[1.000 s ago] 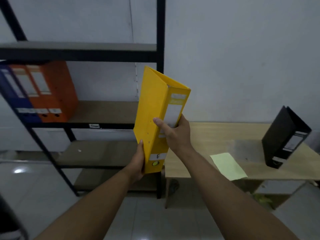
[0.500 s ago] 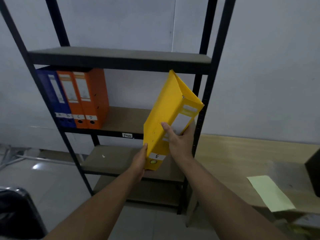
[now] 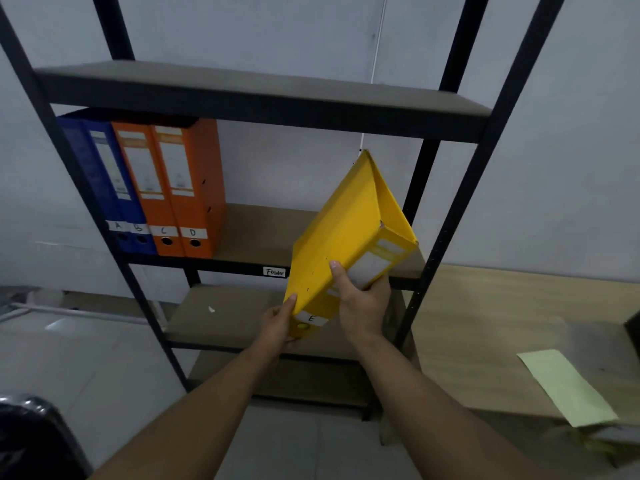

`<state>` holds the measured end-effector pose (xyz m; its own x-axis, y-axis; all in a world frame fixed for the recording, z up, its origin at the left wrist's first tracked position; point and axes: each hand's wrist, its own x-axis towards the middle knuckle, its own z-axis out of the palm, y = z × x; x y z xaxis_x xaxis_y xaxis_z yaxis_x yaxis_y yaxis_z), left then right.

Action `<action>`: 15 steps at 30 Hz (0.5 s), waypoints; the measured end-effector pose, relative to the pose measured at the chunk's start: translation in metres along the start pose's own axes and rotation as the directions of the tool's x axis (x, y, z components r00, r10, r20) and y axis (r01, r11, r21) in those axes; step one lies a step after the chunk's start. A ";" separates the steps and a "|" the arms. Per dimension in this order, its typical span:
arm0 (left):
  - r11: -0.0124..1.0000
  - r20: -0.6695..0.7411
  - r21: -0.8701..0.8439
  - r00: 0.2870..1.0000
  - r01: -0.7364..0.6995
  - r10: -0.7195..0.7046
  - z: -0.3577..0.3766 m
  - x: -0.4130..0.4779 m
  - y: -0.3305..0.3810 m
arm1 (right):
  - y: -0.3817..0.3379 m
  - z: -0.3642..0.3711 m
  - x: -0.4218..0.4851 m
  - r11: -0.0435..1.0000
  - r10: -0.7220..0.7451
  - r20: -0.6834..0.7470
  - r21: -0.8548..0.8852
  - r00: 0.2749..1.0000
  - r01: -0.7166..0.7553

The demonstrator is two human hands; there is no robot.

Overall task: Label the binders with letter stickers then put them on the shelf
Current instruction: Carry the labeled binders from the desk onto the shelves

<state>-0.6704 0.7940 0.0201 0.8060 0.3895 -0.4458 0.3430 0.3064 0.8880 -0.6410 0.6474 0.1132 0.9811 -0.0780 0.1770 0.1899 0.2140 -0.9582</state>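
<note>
A yellow binder [image 3: 343, 237] with an E sticker on its spine is held tilted, top leaning right, in front of the black metal shelf [image 3: 263, 109]. My left hand [image 3: 278, 327] grips its bottom corner. My right hand [image 3: 362, 303] grips the spine near the white label. On the shelf's middle board [image 3: 256, 233] two blue binders [image 3: 104, 181] marked A and B and two orange binders [image 3: 173, 185] marked C and D stand upright at the left.
The middle board carries a small "Folder" tag [image 3: 274, 271] on its front edge. A wooden table [image 3: 502, 323] stands to the right with a pale green sheet [image 3: 564, 386] on it. A dark object [image 3: 31, 441] sits at the bottom left.
The view has swung left toward the shelf. The yellow binder has tilted further to the right and moved in front of the middle board, still in both hands.
</note>
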 end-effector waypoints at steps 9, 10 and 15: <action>0.972 -0.059 0.157 0.981 -0.172 0.183 -0.009 0.049 0.027 | -0.003 0.050 0.064 1.000 0.021 0.096 -0.006 0.995 -0.021; 0.969 -0.067 0.174 0.979 -0.177 0.191 -0.013 0.060 0.030 | -0.003 0.057 0.072 1.000 0.026 0.116 -0.011 0.993 -0.025; 0.945 -0.119 0.220 0.955 -0.242 0.272 -0.012 0.066 0.066 | -0.001 0.086 0.112 0.994 0.019 0.260 -0.107 0.965 0.009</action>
<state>-0.6006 0.8503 0.0479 0.8054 0.5589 -0.1974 0.2351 0.0045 0.9720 -0.5278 0.7217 0.1536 0.9604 0.1823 0.2107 0.1934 0.1080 -0.9752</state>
